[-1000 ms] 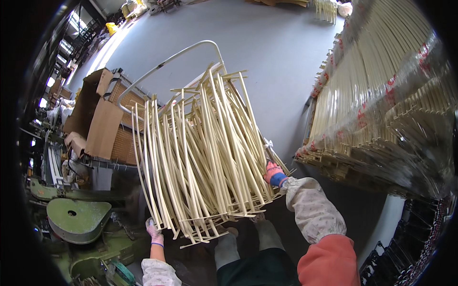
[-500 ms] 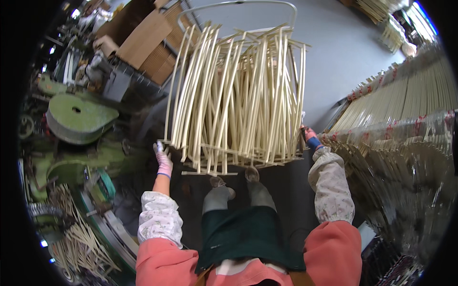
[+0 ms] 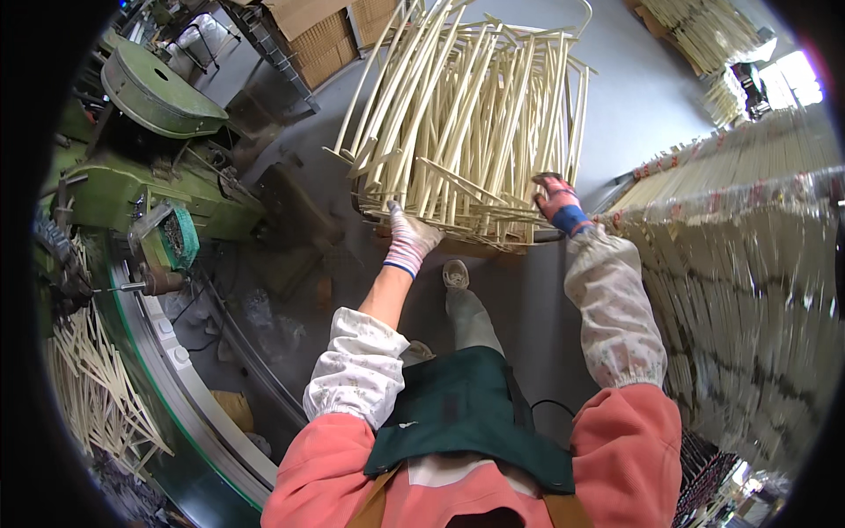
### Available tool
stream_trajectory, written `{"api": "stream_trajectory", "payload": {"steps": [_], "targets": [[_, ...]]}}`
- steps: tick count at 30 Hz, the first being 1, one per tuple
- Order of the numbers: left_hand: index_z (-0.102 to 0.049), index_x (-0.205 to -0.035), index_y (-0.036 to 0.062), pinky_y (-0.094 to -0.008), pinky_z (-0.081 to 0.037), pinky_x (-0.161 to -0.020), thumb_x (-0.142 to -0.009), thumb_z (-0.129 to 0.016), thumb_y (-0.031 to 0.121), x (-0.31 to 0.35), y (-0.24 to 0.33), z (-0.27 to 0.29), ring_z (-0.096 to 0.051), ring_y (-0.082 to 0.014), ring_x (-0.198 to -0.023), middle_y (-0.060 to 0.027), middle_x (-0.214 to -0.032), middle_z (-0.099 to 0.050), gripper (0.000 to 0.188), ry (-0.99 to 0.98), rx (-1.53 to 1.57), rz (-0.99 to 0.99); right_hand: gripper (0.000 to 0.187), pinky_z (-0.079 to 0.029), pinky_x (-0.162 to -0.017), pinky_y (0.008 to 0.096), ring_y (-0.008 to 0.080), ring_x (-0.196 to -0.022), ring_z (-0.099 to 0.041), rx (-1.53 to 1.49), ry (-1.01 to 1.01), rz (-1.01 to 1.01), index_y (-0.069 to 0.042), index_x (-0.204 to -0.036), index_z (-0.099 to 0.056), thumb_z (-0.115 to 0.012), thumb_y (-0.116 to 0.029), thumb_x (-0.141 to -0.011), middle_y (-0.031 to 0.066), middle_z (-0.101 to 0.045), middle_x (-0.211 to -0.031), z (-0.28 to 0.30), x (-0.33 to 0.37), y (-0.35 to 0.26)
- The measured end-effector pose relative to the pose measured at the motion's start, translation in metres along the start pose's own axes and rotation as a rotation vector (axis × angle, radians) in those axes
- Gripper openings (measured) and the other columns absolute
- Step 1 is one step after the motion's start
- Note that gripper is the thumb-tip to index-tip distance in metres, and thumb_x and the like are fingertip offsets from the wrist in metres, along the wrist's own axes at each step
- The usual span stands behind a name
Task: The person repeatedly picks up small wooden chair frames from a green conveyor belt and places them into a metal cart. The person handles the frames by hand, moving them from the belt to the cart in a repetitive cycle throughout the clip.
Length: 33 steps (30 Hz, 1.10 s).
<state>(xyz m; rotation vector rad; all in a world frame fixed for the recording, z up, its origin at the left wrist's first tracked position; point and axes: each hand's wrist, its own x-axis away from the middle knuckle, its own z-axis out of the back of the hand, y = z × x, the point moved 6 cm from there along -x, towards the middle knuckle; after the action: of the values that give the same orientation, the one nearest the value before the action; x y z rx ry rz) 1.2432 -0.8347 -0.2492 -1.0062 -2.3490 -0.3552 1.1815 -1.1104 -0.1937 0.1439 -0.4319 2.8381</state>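
Observation:
A large heap of long pale sticks [image 3: 471, 114] lies on a low metal-framed cart [image 3: 458, 238] in front of me. My left hand [image 3: 409, 236], in a whitish glove, grips the near left edge of the cart under the sticks. On the near right side, my right hand [image 3: 556, 199], in a pink and blue glove, is closed on the stick ends and the frame. Both forearms wear patterned sleeve covers. My feet stand just behind the cart.
A green machine [image 3: 150, 150] with a round cover stands at the left, with loose sticks [image 3: 88, 396] piled by it. Cardboard boxes [image 3: 326, 26] sit at the top left. Tall bundled stacks of sticks [image 3: 739, 264] line the right side. Grey floor [image 3: 634, 97] lies beyond.
The view has swung as I turned; the cart of sticks now sits straight ahead and closer to the machine. Both hands have stayed on the cart's near edge.

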Motion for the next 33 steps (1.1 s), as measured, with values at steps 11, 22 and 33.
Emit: {"api": "stream_trajectory", "payload": {"steps": [11, 22, 33], "targets": [[-0.007, -0.138, 0.0032, -0.0473, -0.005, -0.107, -0.075, -0.033, 0.072, 0.039, 0.057, 0.079, -0.003, -0.0334, -0.133, -0.0181, -0.144, -0.007, 0.096, 0.005, -0.348, -0.009, 0.017, -0.048, -0.071, 0.0363, 0.0276, -0.079, -0.062, -0.235, 0.355, -0.562, -0.013, -0.083, -0.067, -0.055, -0.025, -0.079, 0.0124, -0.064, -0.084, -0.142, 0.210, 0.162], [0.012, -0.137, 0.0072, -0.0470, -0.001, -0.107, -0.078, -0.032, 0.068, -0.001, -0.009, 0.053, 0.009, -0.0334, -0.133, -0.0131, -0.144, 0.014, 0.095, 0.110, -0.323, -0.156, 0.021, -0.049, -0.067, 0.0332, 0.0199, -0.075, -0.061, -1.299, 0.307, -1.057, -0.013, -0.095, -0.061, -0.058, -0.013, -0.073, 0.0074, -0.064, -0.081, -0.395, 0.116, 0.171], [-0.052, -0.092, 0.0129, -0.0290, -0.041, -0.055, -0.077, -0.047, 0.064, -0.013, 0.008, 0.095, -0.047, -0.0132, -0.066, -0.0018, -0.079, -0.051, 0.053, 0.320, -0.702, -0.370, 0.021, -0.049, -0.064, 0.0314, 0.0205, -0.075, -0.061, -1.077, 0.150, -0.713, -0.009, -0.097, -0.058, -0.057, -0.009, -0.076, 0.0081, -0.063, -0.081, -0.382, 0.046, 0.106]]}}
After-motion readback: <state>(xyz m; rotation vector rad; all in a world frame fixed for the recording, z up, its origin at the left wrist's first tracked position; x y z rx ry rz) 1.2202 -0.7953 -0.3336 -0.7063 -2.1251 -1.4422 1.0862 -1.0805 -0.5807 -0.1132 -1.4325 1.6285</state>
